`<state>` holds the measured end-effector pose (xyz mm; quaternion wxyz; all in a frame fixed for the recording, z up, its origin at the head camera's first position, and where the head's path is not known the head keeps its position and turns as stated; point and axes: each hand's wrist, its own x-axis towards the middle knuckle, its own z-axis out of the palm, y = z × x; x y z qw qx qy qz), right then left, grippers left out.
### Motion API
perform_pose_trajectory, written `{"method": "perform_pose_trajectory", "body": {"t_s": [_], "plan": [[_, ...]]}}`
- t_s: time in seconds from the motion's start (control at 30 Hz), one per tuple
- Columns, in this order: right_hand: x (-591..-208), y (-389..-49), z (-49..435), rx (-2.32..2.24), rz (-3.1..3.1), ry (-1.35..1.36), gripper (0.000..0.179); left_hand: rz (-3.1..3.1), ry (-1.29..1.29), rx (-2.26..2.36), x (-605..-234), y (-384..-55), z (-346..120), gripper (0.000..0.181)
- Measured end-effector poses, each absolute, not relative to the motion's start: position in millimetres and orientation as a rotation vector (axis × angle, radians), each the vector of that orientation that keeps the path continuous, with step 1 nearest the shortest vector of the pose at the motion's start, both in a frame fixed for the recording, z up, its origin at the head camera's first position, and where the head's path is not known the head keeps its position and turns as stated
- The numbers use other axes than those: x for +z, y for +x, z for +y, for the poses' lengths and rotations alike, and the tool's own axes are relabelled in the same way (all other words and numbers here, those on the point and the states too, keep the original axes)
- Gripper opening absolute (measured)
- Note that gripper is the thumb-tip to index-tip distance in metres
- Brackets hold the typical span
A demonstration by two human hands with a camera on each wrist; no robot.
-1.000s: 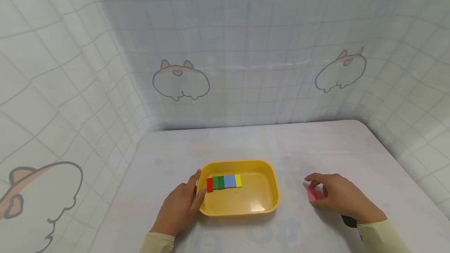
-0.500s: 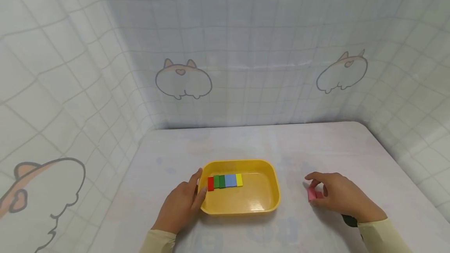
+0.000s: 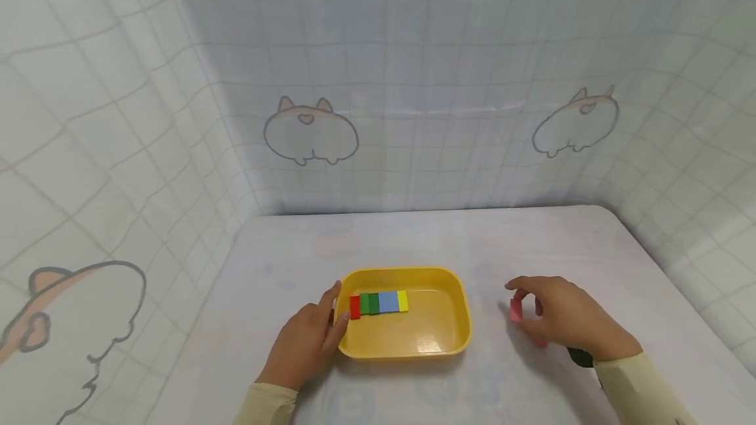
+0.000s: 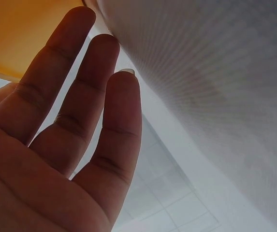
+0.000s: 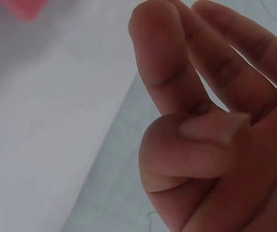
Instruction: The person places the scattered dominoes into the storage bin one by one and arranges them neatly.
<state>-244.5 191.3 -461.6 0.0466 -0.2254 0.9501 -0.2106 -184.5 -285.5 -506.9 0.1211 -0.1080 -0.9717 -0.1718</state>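
Observation:
A yellow tray (image 3: 413, 340) stands on the table. My left hand (image 3: 304, 343) holds its left rim, thumb over the edge and fingers along the outside; in the left wrist view several fingers (image 4: 121, 125) stretch out below the tray wall (image 4: 12, 38). My right hand (image 3: 569, 317) pinches a small pink block (image 3: 516, 311) between thumb and fingers, right of the tray. A second pink block (image 3: 540, 341) shows partly under that hand. Inside the tray lies a row of flat blocks: red (image 3: 355, 307), two greens, blue (image 3: 388, 302) and yellow (image 3: 403, 301).
The pale table (image 3: 413, 235) ends at a back edge before a checked cloth (image 3: 413, 117) printed with animal drawings, which also hangs along both sides. A dark object (image 3: 580, 357) sits at my right wrist.
My right hand has shifted slightly up and left with one pink block, away from the other pink block. The left hand stays at the tray; the view has shifted slightly.

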Motion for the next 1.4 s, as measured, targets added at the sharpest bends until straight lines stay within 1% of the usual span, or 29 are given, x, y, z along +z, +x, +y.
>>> {"method": "perform_pose_trajectory", "body": {"t_s": [0.17,0.53,0.73,0.87,0.97,1.13,1.4], "plan": [[-449,-248,180,-0.585,2.97,-0.769,0.041,-2.84,-0.312,-0.496,-507,-183,-282,0.064],[-415,-262,148,-0.626,2.962,-1.121,0.044,-2.815,-0.327,-0.492,-502,-184,-274,0.062],[-403,-268,120,-0.585,2.919,-1.241,0.036,-2.821,-0.32,-0.503,-504,-185,-269,0.063],[-399,-273,104,-0.51,2.91,-1.315,0.037,-2.824,-0.321,-0.506,-505,-188,-265,0.064],[-400,-277,95,-0.461,2.899,-1.346,0.033,-2.814,-0.332,-0.502,-505,-191,-260,0.064],[-405,-282,85,-0.428,2.871,-1.35,0.02,-2.787,-0.368,-0.493,-508,-196,-252,0.062],[-415,-289,63,-0.31,2.837,-1.368,0.018,-2.78,-0.371,-0.485,-507,-198,-249,0.063]]}}
